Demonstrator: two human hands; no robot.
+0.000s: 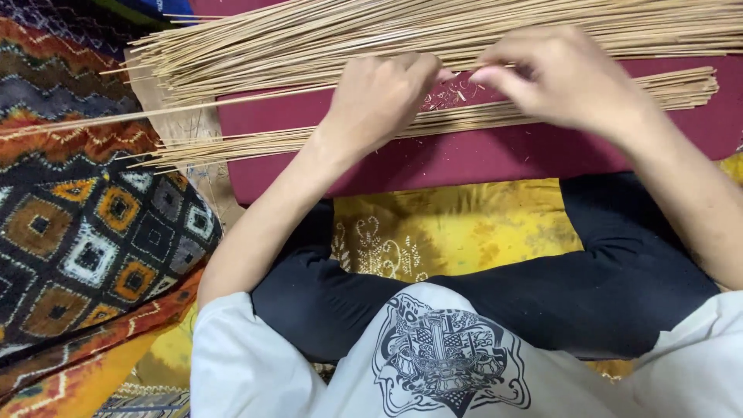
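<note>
Thin pale bamboo sticks lie on a dark red mat (464, 159) in two heaps: a big far pile (309, 39) and a thinner near row (255, 143). My left hand (379, 97) is curled, its fingertips pinching a single long stick (139, 114) that runs off to the left. My right hand (561, 77) hovers beside it, with fingertips pinched together at the same stick, over small shavings (453, 93) on the mat. The exact grip of the right fingers is partly hidden.
I sit cross-legged in black trousers (588, 286) and a white printed shirt (441, 356) on a yellow patterned cloth (449, 224). A colourful patterned rug (85, 224) lies at the left. A brown board (197, 124) sits under the sticks' left ends.
</note>
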